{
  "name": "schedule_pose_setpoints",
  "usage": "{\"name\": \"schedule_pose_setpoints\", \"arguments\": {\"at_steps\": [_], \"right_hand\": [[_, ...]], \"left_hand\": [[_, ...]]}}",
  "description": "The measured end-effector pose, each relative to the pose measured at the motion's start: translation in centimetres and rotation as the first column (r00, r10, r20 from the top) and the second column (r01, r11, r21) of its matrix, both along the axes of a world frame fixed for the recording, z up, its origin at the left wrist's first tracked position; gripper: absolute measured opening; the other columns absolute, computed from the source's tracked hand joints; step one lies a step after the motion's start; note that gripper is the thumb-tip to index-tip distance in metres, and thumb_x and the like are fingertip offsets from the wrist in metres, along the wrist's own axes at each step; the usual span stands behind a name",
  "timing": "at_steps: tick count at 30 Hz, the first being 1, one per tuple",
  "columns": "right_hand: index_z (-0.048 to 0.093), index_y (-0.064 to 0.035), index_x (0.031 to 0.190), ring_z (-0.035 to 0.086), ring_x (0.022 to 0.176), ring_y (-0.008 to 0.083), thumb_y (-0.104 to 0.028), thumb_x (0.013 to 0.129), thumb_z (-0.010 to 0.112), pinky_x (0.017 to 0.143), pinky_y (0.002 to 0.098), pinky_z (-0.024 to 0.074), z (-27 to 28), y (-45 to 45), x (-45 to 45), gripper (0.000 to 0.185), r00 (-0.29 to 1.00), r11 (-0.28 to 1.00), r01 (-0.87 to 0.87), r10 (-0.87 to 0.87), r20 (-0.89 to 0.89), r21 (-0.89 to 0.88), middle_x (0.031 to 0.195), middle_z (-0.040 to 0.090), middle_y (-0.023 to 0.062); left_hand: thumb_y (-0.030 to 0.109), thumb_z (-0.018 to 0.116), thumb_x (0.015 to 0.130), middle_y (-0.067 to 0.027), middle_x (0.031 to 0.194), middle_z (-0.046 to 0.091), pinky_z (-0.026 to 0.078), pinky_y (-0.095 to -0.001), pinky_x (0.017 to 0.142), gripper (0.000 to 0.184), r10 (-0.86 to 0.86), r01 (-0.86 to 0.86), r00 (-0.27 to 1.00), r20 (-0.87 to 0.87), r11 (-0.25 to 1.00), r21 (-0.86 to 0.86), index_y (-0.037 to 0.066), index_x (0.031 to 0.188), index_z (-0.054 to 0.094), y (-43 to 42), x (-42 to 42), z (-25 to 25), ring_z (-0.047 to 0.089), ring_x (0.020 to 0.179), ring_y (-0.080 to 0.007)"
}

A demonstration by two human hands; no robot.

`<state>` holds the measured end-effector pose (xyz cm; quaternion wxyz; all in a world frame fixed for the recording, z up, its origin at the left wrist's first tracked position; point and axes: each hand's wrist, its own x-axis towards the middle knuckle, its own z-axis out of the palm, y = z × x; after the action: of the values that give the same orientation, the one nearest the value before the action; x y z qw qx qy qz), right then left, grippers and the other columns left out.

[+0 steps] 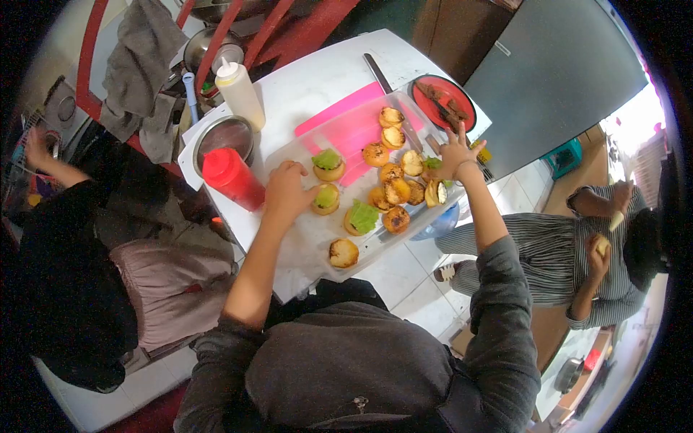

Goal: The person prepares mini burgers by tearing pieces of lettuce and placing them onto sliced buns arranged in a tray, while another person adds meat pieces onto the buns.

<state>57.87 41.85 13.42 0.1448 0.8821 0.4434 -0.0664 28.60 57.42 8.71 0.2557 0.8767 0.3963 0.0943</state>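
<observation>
Smooth translucent plastic tray — rough-topped buns, glossy plastic red bottle, shiny metal bowl — matt cloth.

One clear rectangular plastic tray, at least three lettuce-topped golden buns inside it, two plastic squeeze bottles (one red, one cream-white) left of it, one round red plate beside it.

To my right I see a grey fridge and a person in striped clothes; on my left are red bars, a grey cloth and another person in black.
</observation>
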Motion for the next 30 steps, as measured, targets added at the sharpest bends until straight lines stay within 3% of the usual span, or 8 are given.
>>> {"name": "schedule_pose_setpoints", "arguments": {"at_steps": [5,6,9,10,16,21,25,30], "right_hand": [[0.063,-0.0127,0.097,-0.003,0.131,0.0332,-0.048,0.051,0.073,0.086,0.0745,0.0070,1.9,0.6,0.7,0.059,0.998,0.996,0.034,-0.029,0.062,-0.083,0.140,0.018,0.0133],[0.060,-0.0151,0.104,-0.003,0.131,0.0329,-0.051,0.052,0.071,0.087,0.0744,0.0067,1.8,0.9,0.7,0.064,0.997,0.991,0.044,-0.036,0.066,-0.125,0.140,0.018,0.0122],[0.051,-0.0202,0.118,-0.003,0.131,0.0335,-0.055,0.054,0.068,0.087,0.0741,0.0062,1.5,1.2,-0.2,0.075,0.993,0.980,-0.107,0.114,0.034,-0.165,0.141,0.017,0.0106],[0.035,-0.0257,0.130,-0.003,0.131,0.0335,-0.059,0.055,0.066,0.088,0.0739,0.0063,0.9,1.3,-0.2,0.087,0.990,0.966,-0.093,0.115,0.080,-0.241,0.141,0.016,0.0093],[0.021,-0.0284,0.135,-0.003,0.131,0.0336,-0.062,0.054,0.065,0.088,0.0739,0.0063,-1.1,2.1,1.1,0.099,0.996,0.936,-0.024,0.052,0.071,-0.351,0.141,0.015,0.0094],[0.022,-0.0291,0.134,-0.003,0.131,0.0341,-0.062,0.055,0.065,0.086,0.0753,0.0049,-1.5,2.4,0.8,0.097,0.993,0.935,0.000,0.043,0.114,-0.355,0.141,0.016,0.0092],[0.027,-0.0286,0.133,-0.002,0.131,0.0339,-0.062,0.054,0.066,0.085,0.0762,0.0043,-0.6,2.2,0.4,0.094,0.990,0.950,-0.023,0.065,0.126,-0.311,0.139,0.021,0.0093],[0.047,-0.0255,0.120,0.000,0.131,0.0331,-0.056,0.053,0.067,0.084,0.0766,0.0033,0.2,2.0,0.3,0.077,0.972,0.963,-0.119,0.162,0.170,-0.241,0.135,0.026,0.0086]], "left_hand": [[0.028,0.070,0.062,-0.0139,0.100,0.052,0.043,-0.0389,0.078,0.056,-0.016,0.012,1.000,0.020,0.986,0.167,0.002,0.107,0.050,-0.7,1.9,1.1,0.049,0.095,-0.0312],[0.028,0.070,0.062,-0.0136,0.100,0.052,0.043,-0.0388,0.078,0.058,-0.016,0.013,1.000,0.013,0.985,0.173,0.002,0.110,0.049,-0.7,2.8,2.0,0.049,0.094,-0.0308],[0.028,0.069,0.061,-0.0131,0.099,0.053,0.042,-0.0396,0.078,0.058,-0.239,0.137,0.958,0.161,0.869,0.475,0.003,0.110,0.049,0.8,5.2,0.1,0.049,0.093,-0.0299],[0.027,0.069,0.059,-0.0128,0.098,0.053,0.042,-0.0400,0.079,0.060,-0.287,0.207,0.953,0.099,0.852,0.480,0.004,0.110,0.049,1.2,5.8,0.0,0.049,0.094,-0.0294],[0.025,0.065,0.056,-0.0142,0.095,0.059,0.046,-0.0396,0.077,0.060,-0.354,0.458,0.884,-0.305,0.787,0.413,0.005,0.110,0.050,2.9,8.5,0.5,0.053,0.092,-0.0302],[0.023,0.066,0.052,-0.0127,0.092,0.060,0.047,-0.0408,0.074,0.064,-0.317,0.463,0.861,-0.397,0.813,0.354,0.006,0.111,0.050,3.2,9.3,0.3,0.054,0.092,-0.0292],[0.032,0.068,0.054,-0.0073,0.090,0.060,0.039,-0.0384,0.078,0.071,-0.292,0.473,0.824,-0.485,0.827,0.306,0.009,0.118,0.046,3.6,9.5,0.3,0.050,0.097,-0.0225],[0.033,0.069,0.053,-0.0060,0.090,0.061,0.038,-0.0392,0.079,0.073,-0.253,0.461,0.814,-0.523,0.828,0.318,0.009,0.119,0.046,3.5,9.1,0.9,0.050,0.097,-0.0212]]}}
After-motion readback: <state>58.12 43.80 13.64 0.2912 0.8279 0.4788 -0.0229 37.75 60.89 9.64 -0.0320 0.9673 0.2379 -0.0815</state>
